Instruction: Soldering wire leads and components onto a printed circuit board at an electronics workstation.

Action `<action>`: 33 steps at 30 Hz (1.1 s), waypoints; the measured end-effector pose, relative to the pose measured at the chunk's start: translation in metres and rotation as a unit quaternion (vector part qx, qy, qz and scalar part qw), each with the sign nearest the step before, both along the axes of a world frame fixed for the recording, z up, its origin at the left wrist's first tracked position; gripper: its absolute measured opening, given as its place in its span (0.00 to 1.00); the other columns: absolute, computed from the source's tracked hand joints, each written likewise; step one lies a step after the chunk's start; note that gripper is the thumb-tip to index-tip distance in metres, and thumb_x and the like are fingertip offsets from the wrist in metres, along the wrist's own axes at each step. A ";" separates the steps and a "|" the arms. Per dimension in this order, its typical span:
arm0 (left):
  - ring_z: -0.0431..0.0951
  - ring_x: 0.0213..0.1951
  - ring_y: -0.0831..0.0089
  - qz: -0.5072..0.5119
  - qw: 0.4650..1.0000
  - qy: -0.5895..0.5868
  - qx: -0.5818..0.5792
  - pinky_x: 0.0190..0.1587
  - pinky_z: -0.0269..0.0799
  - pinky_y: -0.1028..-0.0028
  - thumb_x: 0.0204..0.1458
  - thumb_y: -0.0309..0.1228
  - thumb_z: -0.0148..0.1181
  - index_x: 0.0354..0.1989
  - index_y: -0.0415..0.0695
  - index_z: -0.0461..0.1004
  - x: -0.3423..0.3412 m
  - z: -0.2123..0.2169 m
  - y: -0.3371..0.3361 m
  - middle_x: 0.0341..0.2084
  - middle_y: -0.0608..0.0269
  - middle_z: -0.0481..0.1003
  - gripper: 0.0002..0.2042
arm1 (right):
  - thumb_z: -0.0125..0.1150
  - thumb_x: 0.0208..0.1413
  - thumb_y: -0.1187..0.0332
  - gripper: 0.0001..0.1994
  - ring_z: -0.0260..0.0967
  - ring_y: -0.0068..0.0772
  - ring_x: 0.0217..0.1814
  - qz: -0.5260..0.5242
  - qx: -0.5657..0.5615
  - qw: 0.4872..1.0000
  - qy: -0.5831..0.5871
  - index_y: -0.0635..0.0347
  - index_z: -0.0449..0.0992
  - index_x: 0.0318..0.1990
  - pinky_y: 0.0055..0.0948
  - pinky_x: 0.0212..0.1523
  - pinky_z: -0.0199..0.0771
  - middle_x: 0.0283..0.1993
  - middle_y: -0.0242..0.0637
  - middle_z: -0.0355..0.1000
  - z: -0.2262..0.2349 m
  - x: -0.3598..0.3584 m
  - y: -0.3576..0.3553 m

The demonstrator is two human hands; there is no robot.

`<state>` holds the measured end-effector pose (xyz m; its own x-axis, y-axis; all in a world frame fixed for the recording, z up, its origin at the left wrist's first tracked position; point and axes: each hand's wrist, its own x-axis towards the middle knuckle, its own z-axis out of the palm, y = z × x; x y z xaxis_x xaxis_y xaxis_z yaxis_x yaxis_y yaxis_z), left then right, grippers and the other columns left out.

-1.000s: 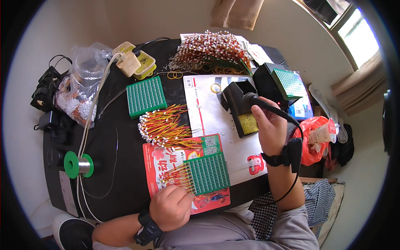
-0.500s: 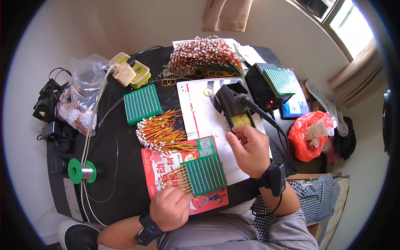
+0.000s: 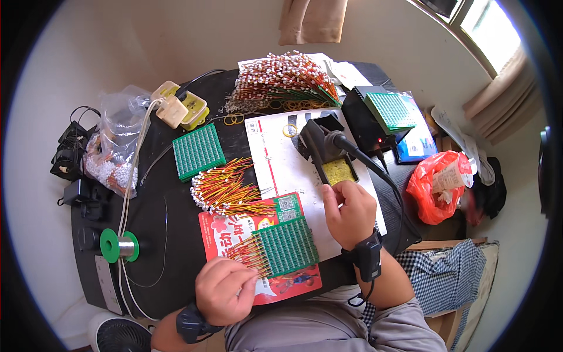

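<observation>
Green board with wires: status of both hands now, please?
Left hand pinches wire ends at green board. Right hand empty, beside board. Soldering iron parked in stand. Nothing in the way.

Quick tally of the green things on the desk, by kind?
Green perforated boards: 3, one under the left hand at, one at, one at
Green solder spool: 1
Total: 4

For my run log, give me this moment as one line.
left hand: on wire ends at green board | right hand: empty, beside soldering iron stand | soldering iron: in stand
</observation>
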<state>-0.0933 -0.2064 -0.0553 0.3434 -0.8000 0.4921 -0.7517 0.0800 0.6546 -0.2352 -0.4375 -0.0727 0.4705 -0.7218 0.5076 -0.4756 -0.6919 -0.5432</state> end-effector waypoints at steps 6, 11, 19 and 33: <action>0.76 0.26 0.61 0.038 0.998 0.029 0.030 0.28 0.70 0.68 0.38 0.16 0.68 0.27 0.39 0.78 0.013 0.001 -0.001 0.24 0.56 0.76 0.08 | 0.69 0.54 0.70 0.10 0.68 0.41 0.19 0.013 -0.009 1.000 0.000 0.61 0.74 0.26 0.36 0.21 0.67 0.20 0.38 0.69 -0.003 -0.005 -0.004; 0.76 0.27 0.71 0.069 0.983 0.129 0.108 0.30 0.70 0.74 0.41 0.15 0.67 0.28 0.37 0.78 0.028 0.005 0.001 0.26 0.58 0.77 0.06 | 0.69 0.54 0.70 0.10 0.68 0.41 0.19 0.030 0.034 0.999 0.004 0.62 0.74 0.27 0.36 0.21 0.66 0.20 0.39 0.70 -0.002 -0.005 0.000; 0.76 0.25 0.75 0.134 0.975 0.100 0.147 0.29 0.70 0.75 0.51 0.21 0.66 0.28 0.36 0.77 0.070 0.023 -0.011 0.24 0.61 0.76 0.04 | 0.69 0.54 0.72 0.07 0.71 0.43 0.22 0.061 0.074 0.995 0.025 0.63 0.76 0.29 0.38 0.24 0.69 0.22 0.43 0.72 -0.003 -0.004 0.003; 0.75 0.23 0.56 0.188 0.970 -0.011 0.151 0.28 0.69 0.60 0.51 0.29 0.67 0.23 0.40 0.74 0.084 -0.026 -0.002 0.19 0.57 0.73 0.10 | 0.65 0.59 0.75 0.08 0.65 0.27 0.21 0.063 0.113 0.990 0.048 0.69 0.75 0.30 0.27 0.24 0.63 0.22 0.40 0.70 -0.004 -0.004 0.003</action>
<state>-0.0098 -0.2085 -0.0817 0.6312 -0.7288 0.2653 -0.7046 -0.3958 0.5890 -0.2388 -0.4341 -0.0763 0.6027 -0.7442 0.2880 -0.4503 -0.6151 -0.6472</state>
